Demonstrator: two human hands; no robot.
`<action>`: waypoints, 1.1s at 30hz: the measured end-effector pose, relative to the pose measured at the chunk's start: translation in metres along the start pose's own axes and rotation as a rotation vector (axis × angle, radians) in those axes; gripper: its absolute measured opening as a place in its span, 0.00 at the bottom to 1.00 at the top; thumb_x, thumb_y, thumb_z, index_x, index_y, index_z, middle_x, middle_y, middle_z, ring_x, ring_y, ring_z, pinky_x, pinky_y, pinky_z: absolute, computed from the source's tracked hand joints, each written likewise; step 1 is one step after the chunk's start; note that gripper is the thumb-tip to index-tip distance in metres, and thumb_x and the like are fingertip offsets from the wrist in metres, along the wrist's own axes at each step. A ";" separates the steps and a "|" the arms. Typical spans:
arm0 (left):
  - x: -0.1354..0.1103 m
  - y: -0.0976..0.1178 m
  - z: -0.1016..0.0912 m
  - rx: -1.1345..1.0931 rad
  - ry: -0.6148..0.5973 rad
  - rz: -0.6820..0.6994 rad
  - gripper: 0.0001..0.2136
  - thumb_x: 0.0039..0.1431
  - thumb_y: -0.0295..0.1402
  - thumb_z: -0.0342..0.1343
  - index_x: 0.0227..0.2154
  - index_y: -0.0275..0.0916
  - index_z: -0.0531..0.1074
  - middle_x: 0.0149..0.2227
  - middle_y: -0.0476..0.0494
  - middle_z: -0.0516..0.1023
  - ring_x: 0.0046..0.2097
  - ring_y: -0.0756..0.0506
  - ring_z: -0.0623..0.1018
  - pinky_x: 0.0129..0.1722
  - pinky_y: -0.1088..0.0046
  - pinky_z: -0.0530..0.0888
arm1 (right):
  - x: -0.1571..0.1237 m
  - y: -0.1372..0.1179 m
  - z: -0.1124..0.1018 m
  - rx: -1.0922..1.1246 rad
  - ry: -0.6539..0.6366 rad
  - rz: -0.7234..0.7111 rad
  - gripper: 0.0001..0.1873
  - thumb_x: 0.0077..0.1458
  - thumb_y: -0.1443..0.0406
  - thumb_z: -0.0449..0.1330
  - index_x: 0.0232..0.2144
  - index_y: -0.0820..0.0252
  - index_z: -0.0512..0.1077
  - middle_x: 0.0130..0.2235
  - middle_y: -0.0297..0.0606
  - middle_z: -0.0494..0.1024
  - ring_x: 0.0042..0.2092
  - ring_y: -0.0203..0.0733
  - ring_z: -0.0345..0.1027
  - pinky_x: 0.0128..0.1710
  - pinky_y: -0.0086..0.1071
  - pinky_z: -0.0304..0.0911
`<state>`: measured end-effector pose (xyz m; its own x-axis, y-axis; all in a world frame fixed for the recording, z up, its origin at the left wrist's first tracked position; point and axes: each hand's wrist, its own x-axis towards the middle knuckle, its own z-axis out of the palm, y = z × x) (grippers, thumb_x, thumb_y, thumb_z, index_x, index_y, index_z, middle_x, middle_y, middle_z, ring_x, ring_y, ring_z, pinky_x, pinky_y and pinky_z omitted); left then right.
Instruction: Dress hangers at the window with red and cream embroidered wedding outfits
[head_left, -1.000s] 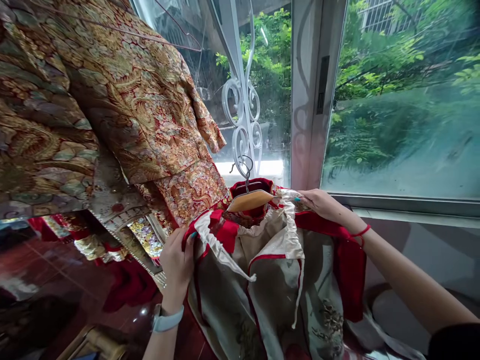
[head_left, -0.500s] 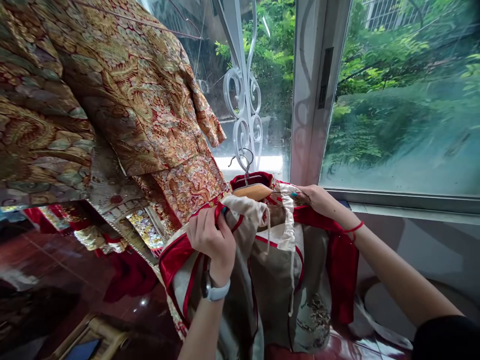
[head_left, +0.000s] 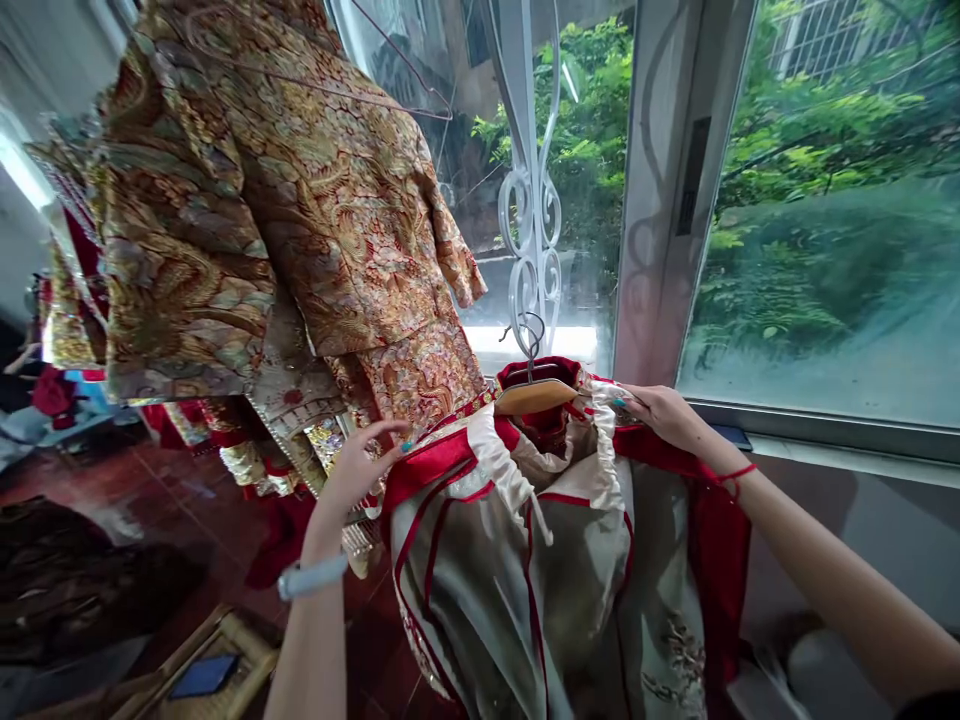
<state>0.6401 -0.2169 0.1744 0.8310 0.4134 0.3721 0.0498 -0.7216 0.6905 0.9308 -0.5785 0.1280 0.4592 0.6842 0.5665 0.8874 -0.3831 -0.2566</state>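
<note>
A pale grey garment (head_left: 495, 560) with red piping and a white gathered drawstring band (head_left: 517, 495) hangs over a red garment (head_left: 720, 560) on a wooden hanger (head_left: 536, 397). My right hand (head_left: 664, 415) is closed, its fingers pinching the grey garment at the band's right side, by the shoulder; the exact hold is partly hidden. At the left shoulder, my left hand (head_left: 356, 475) is open, thumb and forefinger apart, fingertips close to the red fabric. I cannot tell whether they touch it. A drawstring end dangles from the band in front.
Gold brocade jackets (head_left: 352, 210) hang at the left beside the clothes. The hanger hooks onto a white scrolled metal stand (head_left: 529, 230) before the window (head_left: 817, 260). A bamboo stool (head_left: 247, 640) with a dark blue item (head_left: 202, 676) stands at lower left.
My left hand has let go of the grey garment and moved left, its fingers spreading. The band now lies over the left shoulder. My right hand keeps its hold; the view has shifted left.
</note>
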 end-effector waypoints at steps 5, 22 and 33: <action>-0.007 -0.041 -0.011 -0.255 -0.317 -0.296 0.30 0.54 0.58 0.46 0.47 0.42 0.75 0.43 0.36 0.82 0.49 0.37 0.79 0.48 0.55 0.76 | 0.000 -0.006 0.000 -0.034 0.018 0.020 0.22 0.66 0.55 0.44 0.41 0.59 0.76 0.36 0.46 0.82 0.36 0.50 0.76 0.32 0.32 0.60; -0.057 0.015 0.024 0.266 0.656 0.027 0.19 0.49 0.47 0.62 0.41 0.41 0.78 0.36 0.42 0.80 0.40 0.36 0.78 0.46 0.54 0.75 | -0.006 -0.020 0.011 0.003 0.034 0.006 0.20 0.67 0.58 0.44 0.35 0.58 0.72 0.32 0.43 0.79 0.33 0.46 0.72 0.32 0.31 0.57; -0.069 -0.005 0.108 0.300 0.757 -0.100 0.42 0.52 0.47 0.62 0.66 0.39 0.51 0.59 0.30 0.57 0.62 0.30 0.59 0.59 0.47 0.64 | 0.000 -0.009 0.004 0.000 -0.014 0.078 0.19 0.65 0.59 0.49 0.54 0.58 0.70 0.40 0.44 0.81 0.39 0.48 0.73 0.36 0.31 0.60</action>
<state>0.6425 -0.3023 0.0782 0.2213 0.6693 0.7093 0.3393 -0.7347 0.5874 0.9228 -0.5727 0.1270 0.5272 0.6611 0.5339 0.8491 -0.4353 -0.2994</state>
